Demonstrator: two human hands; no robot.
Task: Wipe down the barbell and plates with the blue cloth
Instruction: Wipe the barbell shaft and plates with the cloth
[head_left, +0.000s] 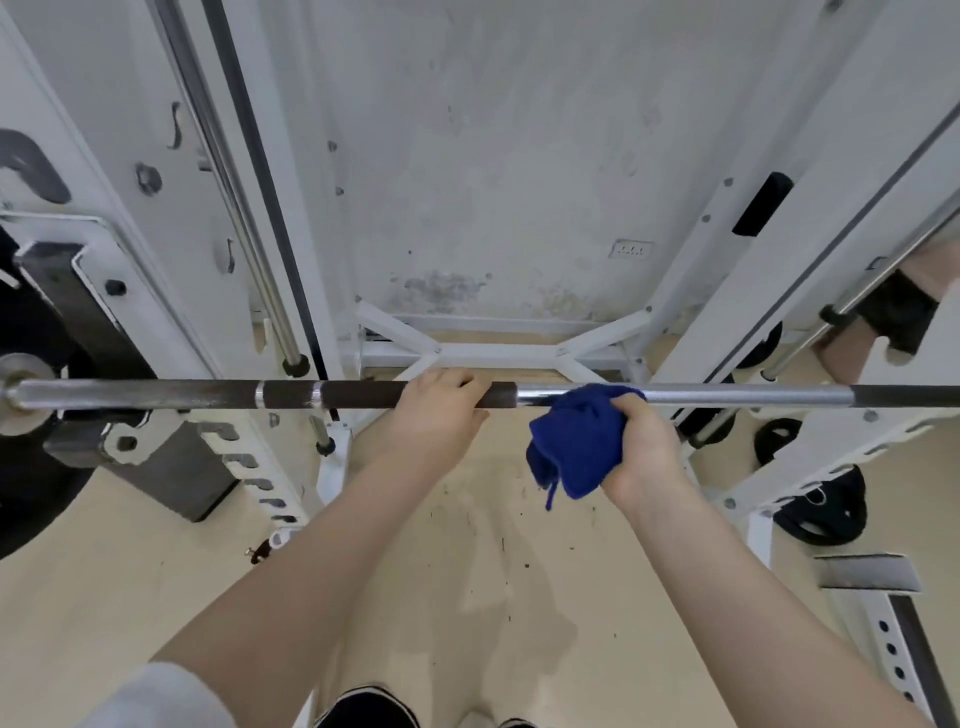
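Across the white rack (171, 218) the barbell (727, 395) lies flat, side to side. Left hand (436, 415) grips the dark part of the bar, fingers curled over it. Right hand (644, 447) is closed tight on the bunched blue cloth (576, 441) — the cloth touches the shiny part of the bar. Below is a tan floor (130, 571) with dark specks. Black plates (826, 509) lie low on the right — behind is a stained white wall (493, 156).
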